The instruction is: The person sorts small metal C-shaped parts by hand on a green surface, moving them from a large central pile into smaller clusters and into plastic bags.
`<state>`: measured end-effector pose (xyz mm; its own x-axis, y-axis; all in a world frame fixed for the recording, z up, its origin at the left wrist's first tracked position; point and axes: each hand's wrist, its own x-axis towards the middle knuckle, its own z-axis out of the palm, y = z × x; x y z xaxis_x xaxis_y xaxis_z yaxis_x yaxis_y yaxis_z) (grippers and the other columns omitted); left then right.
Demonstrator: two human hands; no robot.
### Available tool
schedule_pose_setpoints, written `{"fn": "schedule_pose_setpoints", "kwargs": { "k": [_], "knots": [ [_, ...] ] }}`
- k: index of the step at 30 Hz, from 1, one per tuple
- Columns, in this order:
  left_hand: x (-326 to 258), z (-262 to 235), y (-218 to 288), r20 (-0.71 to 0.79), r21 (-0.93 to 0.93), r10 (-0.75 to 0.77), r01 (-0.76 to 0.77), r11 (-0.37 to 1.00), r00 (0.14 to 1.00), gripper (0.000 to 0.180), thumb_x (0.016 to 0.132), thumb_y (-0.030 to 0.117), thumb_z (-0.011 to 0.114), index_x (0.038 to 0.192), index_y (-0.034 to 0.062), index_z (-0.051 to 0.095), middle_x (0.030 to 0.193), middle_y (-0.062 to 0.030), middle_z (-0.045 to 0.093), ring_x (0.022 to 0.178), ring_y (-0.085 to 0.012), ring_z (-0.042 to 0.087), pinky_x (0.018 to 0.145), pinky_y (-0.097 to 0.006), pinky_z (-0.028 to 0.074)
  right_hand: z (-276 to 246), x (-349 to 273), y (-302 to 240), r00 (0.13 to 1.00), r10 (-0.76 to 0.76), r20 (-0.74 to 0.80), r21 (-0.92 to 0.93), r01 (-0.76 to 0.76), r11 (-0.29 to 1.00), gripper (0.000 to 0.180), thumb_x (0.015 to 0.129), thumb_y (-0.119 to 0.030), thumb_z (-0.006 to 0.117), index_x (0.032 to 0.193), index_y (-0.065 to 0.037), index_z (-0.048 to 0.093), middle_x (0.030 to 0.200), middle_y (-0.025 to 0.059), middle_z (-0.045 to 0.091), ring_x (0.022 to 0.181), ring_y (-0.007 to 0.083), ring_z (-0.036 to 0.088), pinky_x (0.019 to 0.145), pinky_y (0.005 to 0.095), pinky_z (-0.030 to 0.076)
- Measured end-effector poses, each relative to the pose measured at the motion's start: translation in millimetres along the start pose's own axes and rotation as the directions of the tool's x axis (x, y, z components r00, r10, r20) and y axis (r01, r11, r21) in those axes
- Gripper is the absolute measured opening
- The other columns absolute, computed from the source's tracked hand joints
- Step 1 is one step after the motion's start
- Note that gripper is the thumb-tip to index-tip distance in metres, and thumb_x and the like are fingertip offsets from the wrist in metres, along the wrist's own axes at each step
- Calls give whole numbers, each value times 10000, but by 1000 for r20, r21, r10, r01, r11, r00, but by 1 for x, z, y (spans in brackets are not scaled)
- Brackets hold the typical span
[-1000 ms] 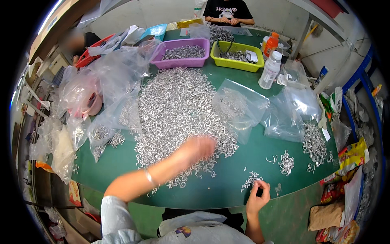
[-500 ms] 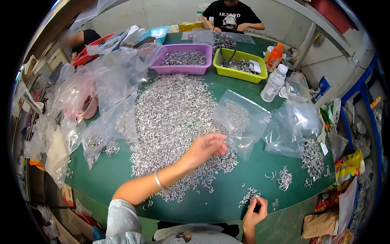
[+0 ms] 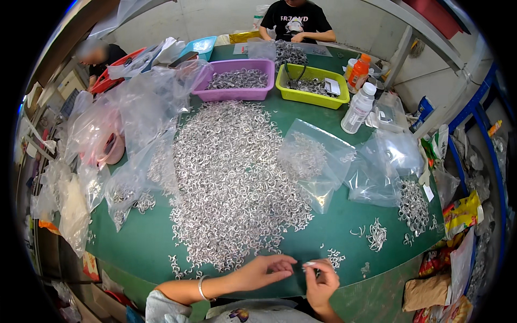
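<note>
Near the table's front edge, my left hand (image 3: pixel 265 273) hovers with fingers loosely curved and the thumb apart from them; I see nothing in it. Facing it closely, my right hand (image 3: pixel 322 282) pinches a small silvery metal piece (image 3: pixel 308 264) between thumb and fingertips. The piece is too small to make out its full shape. A large heap of small curved silvery metal pieces (image 3: pixel 231 177) spreads over the green table beyond my left hand. Beside my right hand lies a little cluster of curved metal pieces (image 3: pixel 335 259), partly hidden by its fingers.
Clear plastic bags (image 3: pixel 318 161) lie right of the heap, with more bags (image 3: pixel 142 102) on the left. Further right are small metal piles (image 3: pixel 376 235). A purple basin (image 3: pixel 235 94), a yellow-green basin (image 3: pixel 311 97) and bottles (image 3: pixel 358 107) stand behind. A person (image 3: pixel 295 24) sits opposite.
My left hand has come back from over the heap to the table's front edge. My right hand has shifted slightly left, bringing the two hands close together. The view has shifted slightly.
</note>
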<state>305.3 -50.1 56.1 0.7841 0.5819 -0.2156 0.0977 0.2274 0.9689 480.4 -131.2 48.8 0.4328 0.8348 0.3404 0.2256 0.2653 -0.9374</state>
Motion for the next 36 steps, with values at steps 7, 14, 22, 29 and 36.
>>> {"fn": "schedule_pose_setpoints", "kwargs": {
  "k": [7, 14, 22, 29, 36],
  "knots": [
    [-8, 11, 1, -92, -97, -67, 58, 994, 993, 245, 959, 111, 626, 1167, -17, 620, 1037, -68, 684, 990, -101, 613, 885, -265, 491, 16, 5, 5, 988, 62, 144, 77, -74, 994, 204, 761, 137, 691, 924, 19, 661, 870, 132, 692, 759, 220, 630, 681, 301, 491],
    [-1, 8, -5, -130, -243, -77, 43, 969, 989, 205, 964, 100, 614, 1120, -32, 642, 1016, -70, 683, 974, -117, 627, 894, -267, 491, 20, 14, 15, 980, 87, 178, 137, -112, 984, 194, 780, 140, 683, 938, 30, 658, 887, 130, 685, 767, 192, 626, 689, 285, 494],
    [2, -3, -15, -127, -394, -79, 23, 919, 989, 194, 956, 106, 628, 1095, -27, 654, 981, -58, 689, 925, -100, 637, 841, -243, 505, 29, 18, 20, 958, 176, 228, 269, -235, 934, 192, 797, 146, 673, 962, 49, 647, 928, 149, 670, 816, 202, 636, 723, 283, 512],
    [0, -5, -10, -150, -494, -141, 50, 868, 979, 165, 948, 91, 636, 1071, -17, 655, 957, -50, 686, 916, -103, 636, 831, -241, 501, 34, 24, 24, 952, 145, 270, 274, -220, 936, 196, 790, 146, 682, 959, 54, 646, 924, 160, 678, 832, 223, 644, 740, 300, 515],
    [0, -7, -14, -137, -488, -177, 89, 868, 975, 168, 951, 118, 642, 1070, -1, 656, 936, -25, 679, 888, -71, 615, 786, -214, 484, 34, 24, 30, 948, 140, 286, 285, -223, 932, 198, 788, 142, 688, 960, 56, 641, 928, 164, 679, 833, 230, 642, 745, 310, 510]
  ]
}}
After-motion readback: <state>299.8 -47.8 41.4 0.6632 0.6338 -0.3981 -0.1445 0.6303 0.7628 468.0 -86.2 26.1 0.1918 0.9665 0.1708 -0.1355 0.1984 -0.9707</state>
